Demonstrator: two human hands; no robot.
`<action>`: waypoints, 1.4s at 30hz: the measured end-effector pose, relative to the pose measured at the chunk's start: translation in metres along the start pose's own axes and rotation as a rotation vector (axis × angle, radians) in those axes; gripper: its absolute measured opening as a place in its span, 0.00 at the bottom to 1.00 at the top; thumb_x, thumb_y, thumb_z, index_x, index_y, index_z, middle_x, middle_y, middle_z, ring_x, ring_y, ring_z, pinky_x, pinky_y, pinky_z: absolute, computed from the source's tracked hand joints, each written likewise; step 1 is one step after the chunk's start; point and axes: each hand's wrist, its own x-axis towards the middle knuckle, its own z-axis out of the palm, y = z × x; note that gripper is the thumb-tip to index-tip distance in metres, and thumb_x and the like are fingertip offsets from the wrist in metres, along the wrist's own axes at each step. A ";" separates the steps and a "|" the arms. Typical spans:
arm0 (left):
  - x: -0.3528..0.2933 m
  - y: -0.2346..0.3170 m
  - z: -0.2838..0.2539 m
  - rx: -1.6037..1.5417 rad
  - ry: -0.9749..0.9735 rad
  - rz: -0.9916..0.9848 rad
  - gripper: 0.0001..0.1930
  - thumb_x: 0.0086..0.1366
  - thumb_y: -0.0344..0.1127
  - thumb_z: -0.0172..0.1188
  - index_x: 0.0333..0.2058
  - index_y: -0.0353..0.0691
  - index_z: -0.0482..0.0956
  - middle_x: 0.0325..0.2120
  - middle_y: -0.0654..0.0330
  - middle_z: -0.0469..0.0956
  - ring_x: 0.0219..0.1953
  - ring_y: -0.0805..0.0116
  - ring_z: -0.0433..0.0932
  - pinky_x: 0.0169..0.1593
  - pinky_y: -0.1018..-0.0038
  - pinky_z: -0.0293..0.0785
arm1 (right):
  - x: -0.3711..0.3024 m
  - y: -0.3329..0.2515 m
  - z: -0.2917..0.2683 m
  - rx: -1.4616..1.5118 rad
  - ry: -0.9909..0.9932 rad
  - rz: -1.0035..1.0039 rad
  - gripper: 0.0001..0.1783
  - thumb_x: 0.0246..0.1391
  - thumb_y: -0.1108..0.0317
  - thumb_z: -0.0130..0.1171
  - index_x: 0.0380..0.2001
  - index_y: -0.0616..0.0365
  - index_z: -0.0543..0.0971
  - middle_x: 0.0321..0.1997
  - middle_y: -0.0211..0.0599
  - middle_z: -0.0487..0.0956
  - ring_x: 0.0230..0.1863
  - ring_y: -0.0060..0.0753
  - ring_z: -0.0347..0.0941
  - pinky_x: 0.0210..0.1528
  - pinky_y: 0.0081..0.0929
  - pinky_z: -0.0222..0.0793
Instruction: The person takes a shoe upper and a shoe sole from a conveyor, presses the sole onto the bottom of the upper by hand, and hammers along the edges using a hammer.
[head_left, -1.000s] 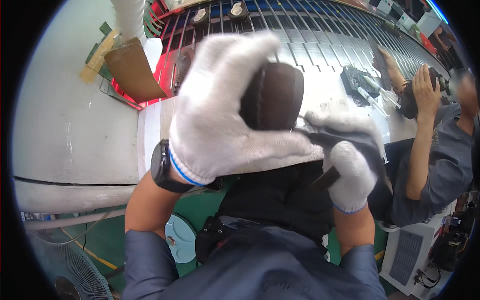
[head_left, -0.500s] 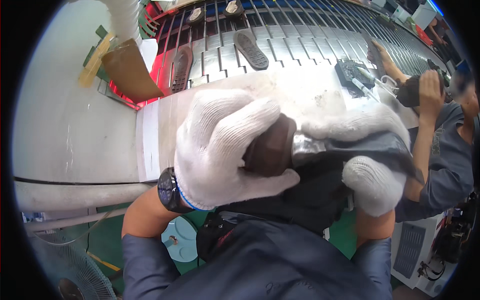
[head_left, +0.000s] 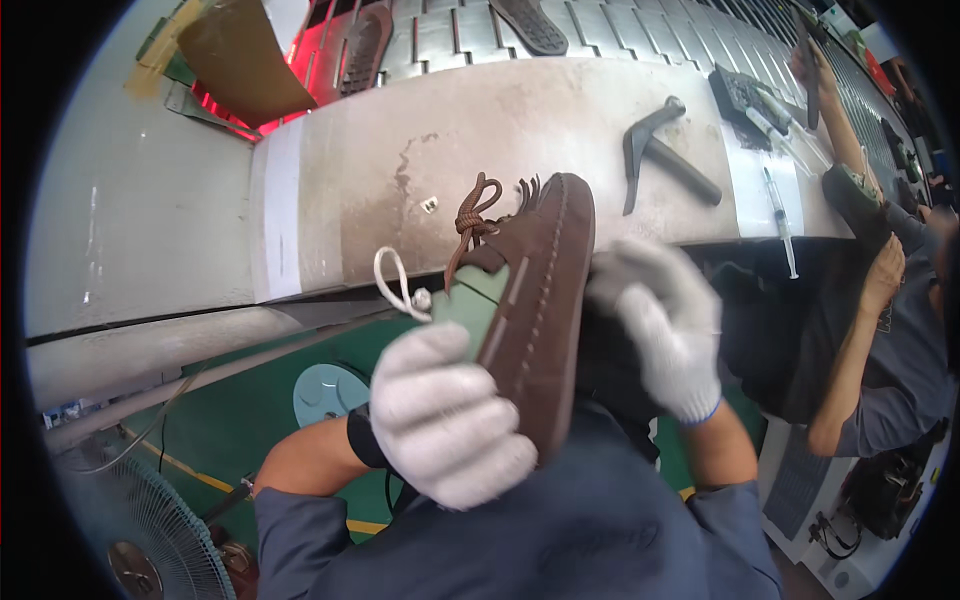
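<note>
A brown moccasin-style shoe (head_left: 545,320) with a stitched seam and tied brown laces stands toe-up in front of me. Inside it sits a green shoe last (head_left: 468,305), a white cord loop (head_left: 392,285) hanging from it. My left hand (head_left: 450,415), in a white knitted glove, is wrapped round the shoe's heel end and the last. Beside the shoe's right side is my gloved right hand (head_left: 665,325), thumb and fingers apart and holding nothing visible; its fingertips blur close to the shoe, contact unclear. A dark hammer (head_left: 665,155) lies on the bench beyond.
Past the worn bench (head_left: 375,200) runs a slatted metal conveyor (head_left: 440,35) carrying loose soles (head_left: 366,48). Syringes (head_left: 779,222) and a black block (head_left: 735,100) lie at the right. A co-worker's arm (head_left: 850,350) handles a shoe there. A fan (head_left: 150,540) stands lower left.
The hammer has left my right hand and now lies on the bench. My left hand has drawn the shoe nearer and turned it upright. The view has shifted downward.
</note>
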 end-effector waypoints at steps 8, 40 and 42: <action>0.014 0.015 -0.004 -0.493 -0.149 -0.406 0.34 0.64 0.58 0.75 0.60 0.43 0.75 0.63 0.49 0.72 0.62 0.54 0.76 0.61 0.53 0.73 | -0.026 0.035 0.021 0.670 -0.251 0.315 0.54 0.55 0.48 0.78 0.74 0.66 0.65 0.66 0.50 0.79 0.61 0.44 0.82 0.65 0.43 0.79; -0.056 -0.014 -0.063 -0.715 0.200 -1.707 0.24 0.73 0.37 0.70 0.59 0.25 0.79 0.50 0.55 0.86 0.52 0.71 0.83 0.59 0.70 0.80 | 0.158 -0.009 0.096 -1.168 -0.609 -0.832 0.08 0.56 0.67 0.72 0.39 0.54 0.87 0.38 0.38 0.83 0.41 0.44 0.83 0.44 0.36 0.79; -0.066 -0.011 -0.061 -0.913 0.293 -1.653 0.22 0.78 0.37 0.63 0.62 0.25 0.77 0.55 0.54 0.84 0.57 0.70 0.80 0.63 0.68 0.77 | 0.154 -0.006 0.091 -1.103 -0.481 -0.702 0.07 0.60 0.70 0.69 0.41 0.57 0.86 0.39 0.39 0.83 0.41 0.39 0.84 0.46 0.32 0.79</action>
